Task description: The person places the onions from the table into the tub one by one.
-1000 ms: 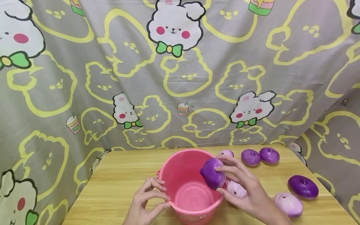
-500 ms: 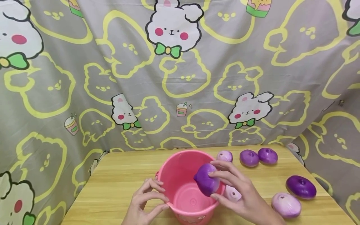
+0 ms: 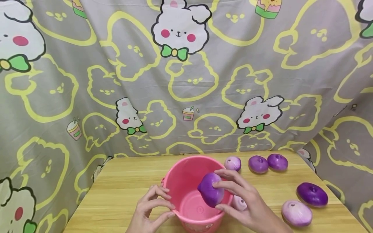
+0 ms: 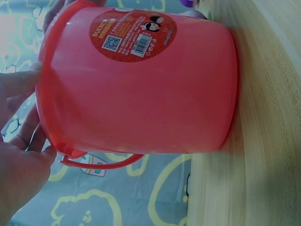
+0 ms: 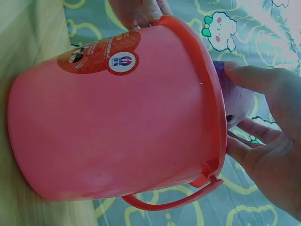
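Note:
In the head view a pink bucket stands upright on the wooden table, its floor bare where it shows. My left hand holds the bucket's near left rim with curled fingers. A purple onion is pinched between the thumb and fingers of my right hand, over the bucket's opening at the right side, its pointed end facing left. From the right wrist, the onion shows partly behind the bucket's rim. The left wrist view shows the bucket's labelled wall and its handle hanging down.
Right of the bucket, a pale onion is partly hidden by my right hand. Several more lie on the table, among them a pale onion and a dark purple onion. A patterned curtain hangs behind.
My right hand has carried the purple onion left and slightly down, further over the bucket's opening. My left hand keeps its place at the rim.

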Demonstrator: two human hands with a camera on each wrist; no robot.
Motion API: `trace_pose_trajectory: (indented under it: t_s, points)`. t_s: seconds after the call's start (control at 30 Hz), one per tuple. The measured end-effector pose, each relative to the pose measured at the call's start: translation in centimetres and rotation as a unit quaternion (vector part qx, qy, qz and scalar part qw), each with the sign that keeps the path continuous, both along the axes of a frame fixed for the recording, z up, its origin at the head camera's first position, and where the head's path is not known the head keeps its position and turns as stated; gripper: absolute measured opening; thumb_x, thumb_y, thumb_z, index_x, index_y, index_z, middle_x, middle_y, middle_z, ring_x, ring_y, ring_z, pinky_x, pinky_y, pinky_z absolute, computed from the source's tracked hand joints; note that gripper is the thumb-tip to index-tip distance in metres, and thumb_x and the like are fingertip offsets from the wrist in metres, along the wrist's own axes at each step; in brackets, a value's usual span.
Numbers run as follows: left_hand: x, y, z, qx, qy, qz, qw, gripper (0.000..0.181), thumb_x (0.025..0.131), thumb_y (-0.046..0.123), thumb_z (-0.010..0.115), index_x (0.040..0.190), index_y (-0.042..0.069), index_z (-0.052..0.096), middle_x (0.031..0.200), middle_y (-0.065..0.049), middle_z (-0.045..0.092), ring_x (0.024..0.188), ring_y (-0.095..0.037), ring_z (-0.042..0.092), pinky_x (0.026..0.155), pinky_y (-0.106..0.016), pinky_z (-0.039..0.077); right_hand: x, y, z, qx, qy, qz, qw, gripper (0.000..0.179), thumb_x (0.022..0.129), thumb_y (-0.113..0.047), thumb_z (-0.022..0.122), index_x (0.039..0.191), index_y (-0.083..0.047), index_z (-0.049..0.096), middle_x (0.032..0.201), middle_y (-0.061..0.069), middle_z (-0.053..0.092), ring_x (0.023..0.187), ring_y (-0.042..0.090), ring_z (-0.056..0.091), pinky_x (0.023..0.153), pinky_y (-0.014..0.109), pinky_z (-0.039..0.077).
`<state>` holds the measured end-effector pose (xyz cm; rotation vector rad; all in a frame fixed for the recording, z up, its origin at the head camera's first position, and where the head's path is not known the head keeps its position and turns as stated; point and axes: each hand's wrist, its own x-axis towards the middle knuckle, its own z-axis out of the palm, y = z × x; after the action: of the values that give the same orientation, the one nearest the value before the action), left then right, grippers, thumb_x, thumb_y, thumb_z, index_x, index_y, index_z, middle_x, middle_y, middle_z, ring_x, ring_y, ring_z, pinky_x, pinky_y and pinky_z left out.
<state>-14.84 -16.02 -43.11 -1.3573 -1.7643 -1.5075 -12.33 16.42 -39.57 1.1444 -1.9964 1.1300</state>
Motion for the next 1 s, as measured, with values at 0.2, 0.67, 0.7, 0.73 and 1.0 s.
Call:
trace_pose_trajectory:
  t_s: [0.2, 0.67, 0.7, 0.73, 1.0]
  points:
    - [0.0, 0.1, 0.0, 0.001, 0.005, -0.004, 1.0000, 0.034, 0.076, -0.010, 0.084, 0.105, 0.006, 0.076, 0.107, -0.013, 0.060, 0.116, -0.028, 0.055, 0.103, -0.035, 0.051, 0.2, -0.2, -0.1, 0.008, 0.005, -0.004, 0.9999, 0.044, 0.087, -0.014, 0.083, 0.128, -0.014, 0.067, 0.140, 0.015, 0.056, 0.130, 0.026, 0.054, 0.108, 0.020, 0.044]
    - [0.1, 0.3, 0.7, 0.011, 0.030, -0.005, 0.9995, 0.026, 0.080, -0.005, 0.084, 0.102, 0.003, 0.075, 0.106, -0.013, 0.060, 0.114, -0.028, 0.055, 0.107, -0.033, 0.047, 0.0, -0.3, -0.1, 0.002, 0.003, 0.037, 0.9993, 0.036, 0.087, 0.002, 0.079, 0.117, -0.016, 0.071, 0.122, 0.004, 0.068, 0.107, 0.021, 0.067, 0.098, 0.020, 0.050]
    - [0.1, 0.3, 0.6, 0.011, 0.029, -0.004, 0.9995, 0.025, 0.079, -0.005, 0.084, 0.102, 0.002, 0.075, 0.106, -0.013, 0.060, 0.114, -0.028, 0.055, 0.108, -0.033, 0.046, 0.0, -0.2, 0.0, 0.002, 0.001, 0.033, 0.9994, 0.037, 0.086, 0.002, 0.079, 0.118, -0.017, 0.071, 0.122, 0.003, 0.067, 0.109, 0.021, 0.066, 0.100, 0.020, 0.049]
    - [0.1, 0.2, 0.6, 0.011, 0.028, -0.003, 0.9995, 0.026, 0.079, -0.005, 0.084, 0.102, 0.003, 0.075, 0.106, -0.013, 0.060, 0.114, -0.028, 0.055, 0.109, -0.033, 0.045, 0.0, -0.1, 0.1, 0.001, 0.004, 0.030, 0.9996, 0.038, 0.086, 0.002, 0.079, 0.118, -0.017, 0.071, 0.122, 0.004, 0.068, 0.110, 0.021, 0.066, 0.102, 0.020, 0.048]
    - [-0.1, -0.3, -0.4, -0.007, -0.002, 0.014, 0.9999, 0.034, 0.077, -0.008, 0.085, 0.106, 0.008, 0.076, 0.109, -0.011, 0.061, 0.116, -0.028, 0.055, 0.106, -0.033, 0.048, 0.2, 1.7, 1.2, -0.003, 0.010, -0.014, 0.9999, 0.040, 0.084, 0.003, 0.080, 0.120, -0.014, 0.071, 0.124, 0.008, 0.068, 0.117, 0.021, 0.064, 0.106, 0.021, 0.046]
